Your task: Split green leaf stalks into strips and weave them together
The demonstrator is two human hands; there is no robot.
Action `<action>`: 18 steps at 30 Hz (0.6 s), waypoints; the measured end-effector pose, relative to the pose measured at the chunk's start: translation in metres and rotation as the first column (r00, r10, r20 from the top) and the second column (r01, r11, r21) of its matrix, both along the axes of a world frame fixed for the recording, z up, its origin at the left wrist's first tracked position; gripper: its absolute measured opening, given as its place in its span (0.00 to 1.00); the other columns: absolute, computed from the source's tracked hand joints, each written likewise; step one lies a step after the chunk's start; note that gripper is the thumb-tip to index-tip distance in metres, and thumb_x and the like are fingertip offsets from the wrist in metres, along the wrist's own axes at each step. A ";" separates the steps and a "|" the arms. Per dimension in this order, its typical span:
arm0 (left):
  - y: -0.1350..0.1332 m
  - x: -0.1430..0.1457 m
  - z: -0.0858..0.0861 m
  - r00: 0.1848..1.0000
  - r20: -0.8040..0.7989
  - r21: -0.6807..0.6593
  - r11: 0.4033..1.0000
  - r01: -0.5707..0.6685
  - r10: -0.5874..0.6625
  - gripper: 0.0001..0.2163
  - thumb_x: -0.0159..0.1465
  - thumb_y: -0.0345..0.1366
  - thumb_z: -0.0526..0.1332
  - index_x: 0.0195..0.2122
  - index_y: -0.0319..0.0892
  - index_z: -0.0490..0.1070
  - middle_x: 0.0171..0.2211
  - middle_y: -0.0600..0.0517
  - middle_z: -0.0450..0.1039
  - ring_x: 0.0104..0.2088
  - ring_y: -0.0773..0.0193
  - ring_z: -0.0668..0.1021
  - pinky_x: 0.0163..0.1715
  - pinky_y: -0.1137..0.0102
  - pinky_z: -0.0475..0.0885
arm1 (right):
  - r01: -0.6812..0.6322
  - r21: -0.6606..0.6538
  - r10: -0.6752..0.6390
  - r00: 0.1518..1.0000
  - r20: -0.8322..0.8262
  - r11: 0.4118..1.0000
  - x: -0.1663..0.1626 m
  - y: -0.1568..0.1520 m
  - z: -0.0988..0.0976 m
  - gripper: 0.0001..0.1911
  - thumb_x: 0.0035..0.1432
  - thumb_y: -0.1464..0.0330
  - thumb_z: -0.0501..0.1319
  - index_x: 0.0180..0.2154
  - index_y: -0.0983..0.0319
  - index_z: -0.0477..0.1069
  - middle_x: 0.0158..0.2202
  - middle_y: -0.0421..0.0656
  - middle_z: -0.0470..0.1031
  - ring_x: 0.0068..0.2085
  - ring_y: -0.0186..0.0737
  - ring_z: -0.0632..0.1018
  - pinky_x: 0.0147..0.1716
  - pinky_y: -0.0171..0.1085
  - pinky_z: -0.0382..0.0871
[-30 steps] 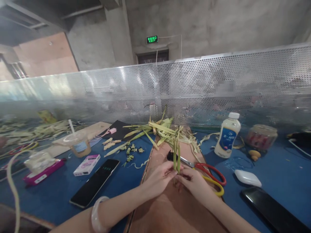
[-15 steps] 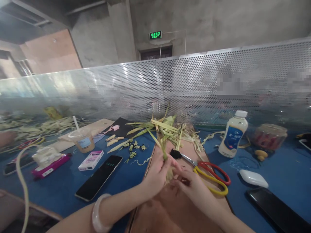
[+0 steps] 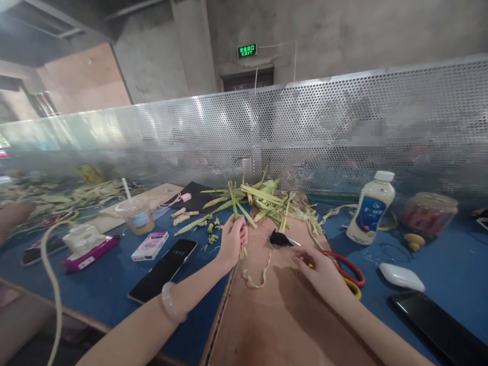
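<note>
My left hand (image 3: pixel 233 241) is closed in a fist around a bundle of green leaf strips (image 3: pixel 234 201), whose tips stick up above it. A pale curled strip (image 3: pixel 256 283) trails on the board just below that hand. To the right, my right hand (image 3: pixel 314 267) hovers over the scissors (image 3: pixel 348 272), thumb and forefinger slightly apart, nothing visible between them. It hides part of the red and yellow handles. A small black bundle of thread (image 3: pixel 279 238) lies by the scissors' blade. Behind both hands is a heap of green and dry leaf strips (image 3: pixel 267 193).
A wooden board (image 3: pixel 263 320) covers the middle of the blue table. On the right are a bottle (image 3: pixel 371 208), jar (image 3: pixel 429 213), white case (image 3: pixel 401 277) and dark phone (image 3: pixel 434 325). Leftward are another phone (image 3: pixel 163 269), pink-white box (image 3: pixel 150 246), drink cup (image 3: pixel 136 216), tissues (image 3: pixel 89 251) and another person's arm (image 3: pixel 15 218).
My hands, together on the strips before, have come apart. The left moved up and left with the bundle; the right moved right over the scissors. The pale curled strip now shows on the board.
</note>
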State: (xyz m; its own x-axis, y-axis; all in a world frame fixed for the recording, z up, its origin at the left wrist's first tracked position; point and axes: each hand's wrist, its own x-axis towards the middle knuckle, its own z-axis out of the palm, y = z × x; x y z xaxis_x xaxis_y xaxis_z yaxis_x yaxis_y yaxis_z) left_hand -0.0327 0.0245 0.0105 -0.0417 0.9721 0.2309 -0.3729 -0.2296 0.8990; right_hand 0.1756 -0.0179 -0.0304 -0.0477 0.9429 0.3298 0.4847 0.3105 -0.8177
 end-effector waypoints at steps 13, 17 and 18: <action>-0.002 0.009 -0.016 0.910 -0.318 -0.140 0.963 0.231 -0.264 0.15 0.54 0.42 0.57 0.20 0.41 0.52 0.13 0.62 0.46 0.13 0.77 0.51 0.14 0.76 0.44 | -0.150 0.075 0.131 0.967 0.220 0.986 -0.011 -0.011 0.006 0.10 0.52 0.69 0.53 0.35 0.60 0.72 0.27 0.42 0.71 0.24 0.35 0.70 0.24 0.33 0.64; -0.003 0.005 -0.013 0.958 -0.216 0.024 0.980 0.196 -0.187 0.16 0.56 0.40 0.55 0.18 0.42 0.49 0.12 0.62 0.45 0.13 0.77 0.51 0.15 0.75 0.47 | -0.168 0.086 0.142 0.958 0.249 0.982 -0.012 -0.014 0.008 0.10 0.52 0.70 0.53 0.34 0.61 0.72 0.27 0.42 0.72 0.24 0.35 0.70 0.24 0.33 0.63; -0.004 0.005 -0.012 0.955 -0.234 0.049 0.979 0.196 -0.179 0.17 0.57 0.40 0.55 0.18 0.41 0.48 0.12 0.61 0.46 0.14 0.76 0.51 0.16 0.75 0.47 | -0.173 0.092 0.145 0.957 0.251 0.981 -0.012 -0.014 0.008 0.10 0.52 0.70 0.53 0.34 0.60 0.72 0.28 0.42 0.72 0.24 0.35 0.70 0.24 0.33 0.64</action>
State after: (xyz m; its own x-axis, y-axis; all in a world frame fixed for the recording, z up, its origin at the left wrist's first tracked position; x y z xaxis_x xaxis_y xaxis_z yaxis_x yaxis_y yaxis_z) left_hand -0.0280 0.0204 -0.0014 0.2013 0.9382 0.2816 -0.2026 -0.2414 0.9490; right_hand 0.1638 -0.0316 -0.0223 -0.2855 0.8745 0.3921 0.6007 0.4821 -0.6377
